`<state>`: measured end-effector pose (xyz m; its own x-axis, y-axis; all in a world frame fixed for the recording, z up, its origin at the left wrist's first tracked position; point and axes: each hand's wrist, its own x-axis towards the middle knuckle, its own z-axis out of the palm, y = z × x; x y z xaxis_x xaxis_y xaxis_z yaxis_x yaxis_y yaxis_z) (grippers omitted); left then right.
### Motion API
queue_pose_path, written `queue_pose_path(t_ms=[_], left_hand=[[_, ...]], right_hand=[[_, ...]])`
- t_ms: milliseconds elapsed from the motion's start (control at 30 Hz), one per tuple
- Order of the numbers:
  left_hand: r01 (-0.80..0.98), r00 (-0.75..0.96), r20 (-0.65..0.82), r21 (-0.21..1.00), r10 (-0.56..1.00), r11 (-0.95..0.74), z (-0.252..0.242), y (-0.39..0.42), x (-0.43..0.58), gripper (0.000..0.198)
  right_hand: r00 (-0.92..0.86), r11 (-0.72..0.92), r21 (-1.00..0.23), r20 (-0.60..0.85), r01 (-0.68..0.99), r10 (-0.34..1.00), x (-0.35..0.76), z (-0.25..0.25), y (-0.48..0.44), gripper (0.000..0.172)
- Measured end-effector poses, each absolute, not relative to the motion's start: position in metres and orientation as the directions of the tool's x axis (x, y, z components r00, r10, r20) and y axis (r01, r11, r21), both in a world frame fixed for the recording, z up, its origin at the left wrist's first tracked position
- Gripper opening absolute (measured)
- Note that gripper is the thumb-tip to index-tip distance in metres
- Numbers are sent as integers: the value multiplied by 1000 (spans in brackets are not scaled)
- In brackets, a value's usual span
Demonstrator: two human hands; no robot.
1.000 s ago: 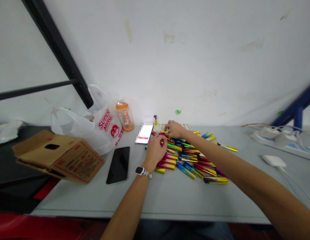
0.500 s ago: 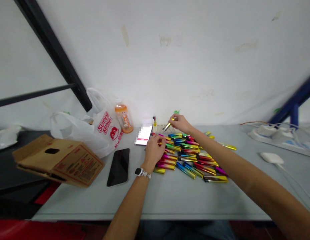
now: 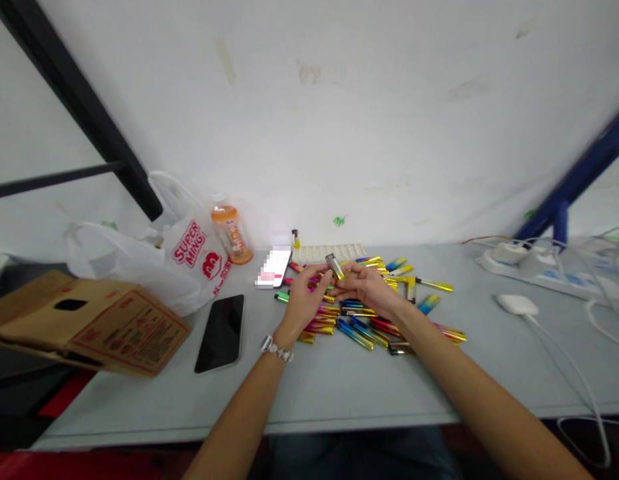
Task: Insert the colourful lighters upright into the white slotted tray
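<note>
Several shiny coloured lighters [image 3: 362, 327] lie in a pile on the grey table [image 3: 339, 380]. My right hand [image 3: 366, 288] is closed on a yellow lighter [image 3: 334, 266] held just above the pile, metal top up. My left hand [image 3: 303, 300], with a watch on the wrist, meets it from the left; its fingers are curled and touch the same lighter's lower end. A white ridged tray [image 3: 329, 252] lies flat behind the pile by the wall.
A dark phone [image 3: 220, 331] lies left of the pile, a lit phone [image 3: 273, 267] behind it. Further left are a cardboard box [image 3: 89, 323], a white plastic bag [image 3: 154, 263] and an orange bottle [image 3: 230, 230]. A power strip [image 3: 524, 259], white adapter [image 3: 517, 305] and cables occupy the right.
My right hand lifted a yellow lighter from the back of the pile and brought it toward me; my left hand rose to meet it. The camera turned slightly right.
</note>
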<state>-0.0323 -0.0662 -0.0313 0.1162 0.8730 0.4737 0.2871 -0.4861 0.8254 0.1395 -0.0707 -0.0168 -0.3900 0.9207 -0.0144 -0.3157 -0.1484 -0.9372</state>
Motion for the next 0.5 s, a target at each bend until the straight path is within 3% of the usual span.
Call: queue_pose_path(t_ms=[167, 333, 500], left_hand=[[316, 196, 498, 783, 845, -535, -29, -69, -30, 23], [358, 190, 493, 770, 849, -528, -29, -68, -34, 22], [393, 199, 482, 758, 853, -520, -31, -68, -34, 21]], right_hand=[[-354, -61, -966, 33, -251, 935, 129, -24, -79, 13], [-323, -102, -935, 14, -341, 946, 126, -23, -83, 17], [-388, -230, -894, -70, -384, 919, 129, -21, -83, 55]])
